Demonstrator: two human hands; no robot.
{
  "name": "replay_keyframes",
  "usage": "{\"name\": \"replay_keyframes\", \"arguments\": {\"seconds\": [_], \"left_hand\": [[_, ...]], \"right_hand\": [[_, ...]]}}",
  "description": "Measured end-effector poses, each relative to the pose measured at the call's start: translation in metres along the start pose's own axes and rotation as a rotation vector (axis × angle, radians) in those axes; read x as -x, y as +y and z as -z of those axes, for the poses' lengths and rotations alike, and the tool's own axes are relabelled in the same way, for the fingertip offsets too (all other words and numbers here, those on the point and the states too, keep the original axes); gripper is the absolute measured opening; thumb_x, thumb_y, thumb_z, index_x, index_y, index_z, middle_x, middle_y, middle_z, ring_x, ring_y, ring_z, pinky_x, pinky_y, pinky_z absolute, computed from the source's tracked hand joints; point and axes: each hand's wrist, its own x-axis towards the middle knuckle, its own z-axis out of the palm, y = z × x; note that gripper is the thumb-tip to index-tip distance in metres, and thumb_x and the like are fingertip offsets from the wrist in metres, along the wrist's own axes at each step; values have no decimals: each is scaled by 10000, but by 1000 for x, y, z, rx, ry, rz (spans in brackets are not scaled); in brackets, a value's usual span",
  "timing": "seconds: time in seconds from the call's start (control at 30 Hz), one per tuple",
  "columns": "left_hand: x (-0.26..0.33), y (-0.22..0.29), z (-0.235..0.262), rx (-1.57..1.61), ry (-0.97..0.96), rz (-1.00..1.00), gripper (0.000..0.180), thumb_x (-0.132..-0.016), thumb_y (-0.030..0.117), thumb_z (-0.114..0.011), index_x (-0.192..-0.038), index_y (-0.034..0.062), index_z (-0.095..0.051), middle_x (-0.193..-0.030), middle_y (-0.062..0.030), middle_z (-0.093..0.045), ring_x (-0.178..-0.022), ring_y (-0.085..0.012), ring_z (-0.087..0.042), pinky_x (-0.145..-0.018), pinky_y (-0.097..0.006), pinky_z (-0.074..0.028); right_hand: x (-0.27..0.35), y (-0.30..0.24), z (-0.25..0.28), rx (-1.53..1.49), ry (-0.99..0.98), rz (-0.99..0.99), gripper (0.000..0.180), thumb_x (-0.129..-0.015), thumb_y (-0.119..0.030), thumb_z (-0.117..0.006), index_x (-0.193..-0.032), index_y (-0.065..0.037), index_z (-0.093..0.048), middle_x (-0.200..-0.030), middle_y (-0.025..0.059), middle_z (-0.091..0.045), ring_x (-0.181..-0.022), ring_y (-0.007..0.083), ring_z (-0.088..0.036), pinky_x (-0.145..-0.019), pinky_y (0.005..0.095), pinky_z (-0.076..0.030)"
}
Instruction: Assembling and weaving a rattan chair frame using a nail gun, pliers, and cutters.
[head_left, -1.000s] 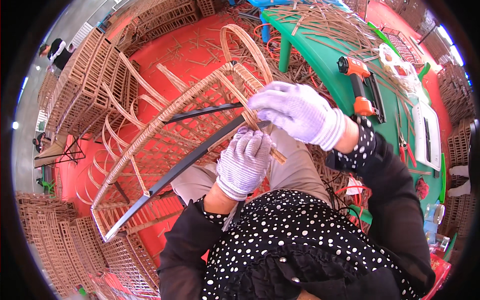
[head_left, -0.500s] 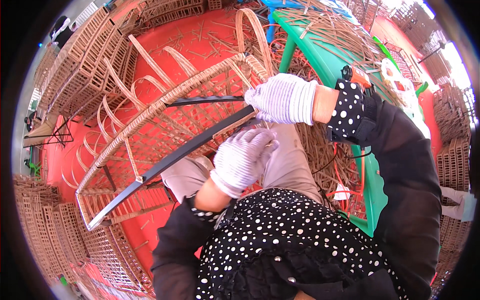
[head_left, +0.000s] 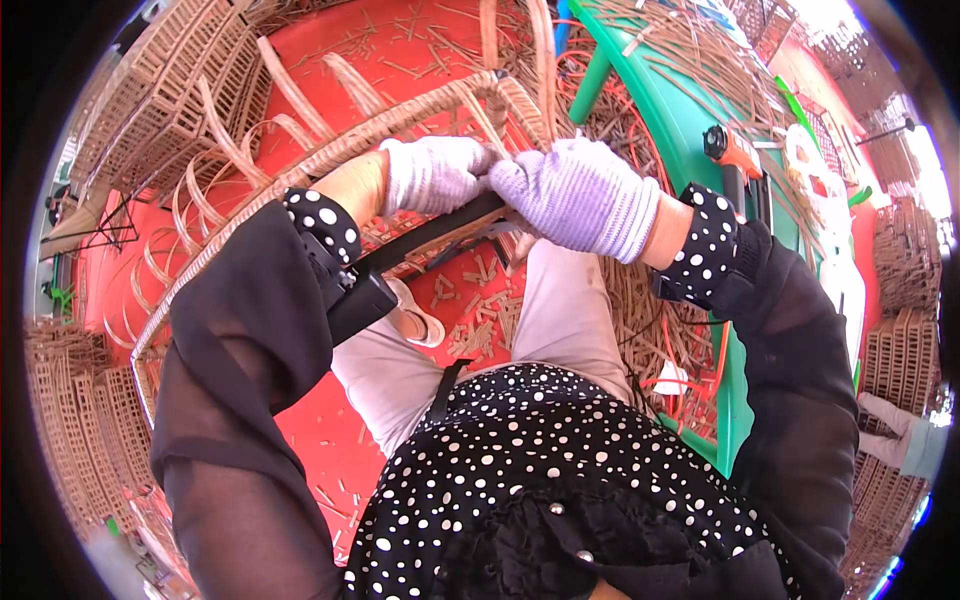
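Observation:
Both my hands wear pale knitted gloves and meet on a woven rattan frame (head_left: pixel 300 165) that lies across my lap. My left hand (head_left: pixel 432 175) grips the wicker-wrapped top rail together with a black metal bar (head_left: pixel 420 240) of the frame. Touching it from the right, my right hand (head_left: pixel 580 195) closes over the same rail at the frame's corner. What is under the fingers is hidden. Cut rattan bits (head_left: pixel 480 320) lie between my knees.
A green table (head_left: pixel 690 130) to my right carries loose rattan strips and an orange power tool (head_left: pixel 735 160). Orange cord (head_left: pixel 690 350) hangs beside it. Stacks of woven wicker panels (head_left: pixel 150 110) stand at the left and right on the red floor (head_left: pixel 310 440).
The frame has swung closer across my lap. My left hand rose from under the frame to grip the rail beside my right hand, and both arms now spread outward.

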Motion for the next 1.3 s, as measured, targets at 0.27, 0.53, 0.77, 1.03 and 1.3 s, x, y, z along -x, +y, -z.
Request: {"name": "replay_keyframes", "arguments": {"seconds": [0.27,0.53,0.77,1.03,1.3], "left_hand": [[-2,14,16,-333,1,-120,256,-755,210,-535,-989,146,-618,-920,-118,-635,-868,-278,-599,-753,-368,-457],[31,35,26,-371,83,-69,260,-758,255,-517,-950,111,-615,-887,-121,-621,-845,-293,-590,-731,-387,-456],[58,50,-17,-698,345,-87,146,-794,204,-517,-794,68,-571,-605,-93,-559,-575,-283,-582,-518,-390,-466],[56,82,-78,-674,603,115,185,-810,189,-476,-742,38,-558,-576,-99,-582,-515,-243,-601,-454,-376,-468],[26,76,-124,-591,775,284,109,-818,167,-482,-779,70,-516,-568,-83,-561,-497,-231,-597,-429,-360,-472]], "right_hand": [[1,2,0,-194,-17,-71,298,-787,-292,-553,-985,-90,-459,-669,83,-565,-551,273,-596,-455,377,-470],[3,4,-2,-414,23,-171,400,-724,-326,-662,-992,-99,-470,-698,86,-596,-578,293,-598,-486,380,-471],[4,2,-4,-367,115,-174,315,-729,-252,-637,-961,-129,-463,-670,87,-605,-591,283,-621,-506,385,-488],[-2,2,6,-182,-63,-116,273,-720,-262,-611,-920,-102,-517,-699,109,-600,-692,292,-623,-563,400,-491],[-16,13,28,-336,-329,7,380,-716,-339,-603,-997,-85,-594,-863,147,-608,-810,328,-587,-736,400,-468]]}}
